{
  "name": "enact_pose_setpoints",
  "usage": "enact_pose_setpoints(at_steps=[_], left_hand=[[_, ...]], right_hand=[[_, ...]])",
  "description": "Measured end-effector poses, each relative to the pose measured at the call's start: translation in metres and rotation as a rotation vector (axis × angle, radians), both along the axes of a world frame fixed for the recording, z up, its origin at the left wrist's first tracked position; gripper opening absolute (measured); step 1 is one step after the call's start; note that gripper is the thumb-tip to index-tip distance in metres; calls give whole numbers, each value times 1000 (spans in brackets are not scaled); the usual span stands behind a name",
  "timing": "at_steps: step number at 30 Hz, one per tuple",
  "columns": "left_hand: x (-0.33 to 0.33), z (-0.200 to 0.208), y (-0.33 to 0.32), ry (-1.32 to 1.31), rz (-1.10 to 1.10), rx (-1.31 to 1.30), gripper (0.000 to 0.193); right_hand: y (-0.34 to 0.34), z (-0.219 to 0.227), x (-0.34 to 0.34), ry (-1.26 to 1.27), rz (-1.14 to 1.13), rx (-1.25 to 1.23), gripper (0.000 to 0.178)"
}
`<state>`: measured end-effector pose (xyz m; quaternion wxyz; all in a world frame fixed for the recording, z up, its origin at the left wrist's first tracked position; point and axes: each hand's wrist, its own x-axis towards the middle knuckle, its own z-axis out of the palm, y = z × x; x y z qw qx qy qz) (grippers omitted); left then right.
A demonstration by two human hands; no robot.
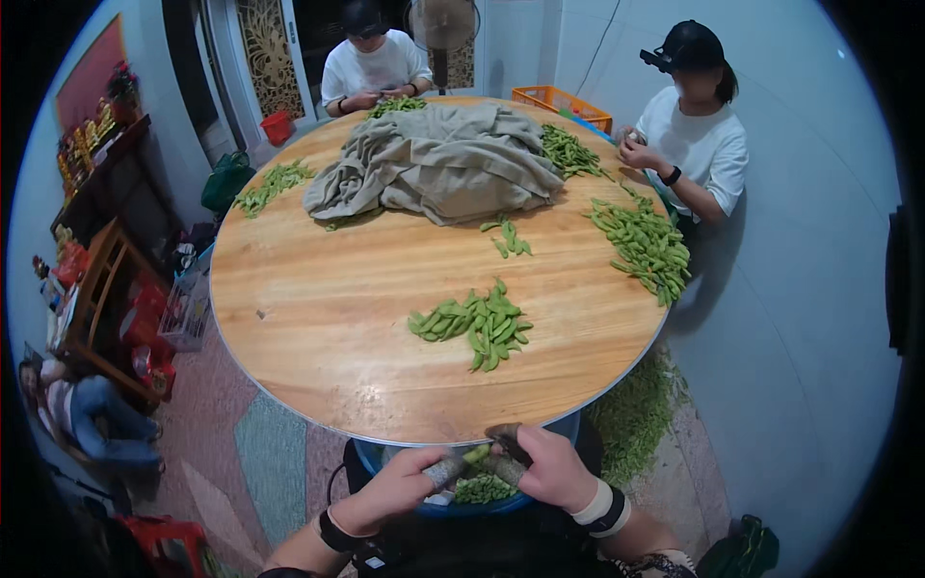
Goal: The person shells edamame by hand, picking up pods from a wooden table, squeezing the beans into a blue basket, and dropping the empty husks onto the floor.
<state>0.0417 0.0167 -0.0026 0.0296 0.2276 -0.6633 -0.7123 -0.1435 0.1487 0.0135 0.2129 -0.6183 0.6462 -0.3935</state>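
Observation:
My left hand (409, 482) and my right hand (556, 469) meet just off the near edge of the round wooden table (318, 328). Between them is a green soybean pod (477, 453), pinched by the fingers of both. Grey wrapping covers some fingertips, and a dark cover sits on my right thumb. Below my hands a blue basin (520, 505) holds shelled green beans (484, 490). A loose pile of pods (479, 323) lies on the table in front of me.
A grey-green cloth (443, 164) is heaped at the far middle. More pods (641, 246) lie at the right edge. One person (376, 69) sits opposite, another (699, 135) at the right. Green husks (631, 424) cover the floor right of the table. A third person (87, 414) sits at far left.

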Motion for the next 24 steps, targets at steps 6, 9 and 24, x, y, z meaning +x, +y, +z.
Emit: enact_pose_setpoints(at_steps=[6,9,24], left_hand=[[10,-20,19,19,221,183,20],[11,-16,22,108,230,208,22],[18,-7,25,-6,94,-672,28]], right_hand=[[2,-23,11,-417,74,70,45],[1,-15,12,-461,105,140,47],[9,-17,15,-1109,76,442,44]])
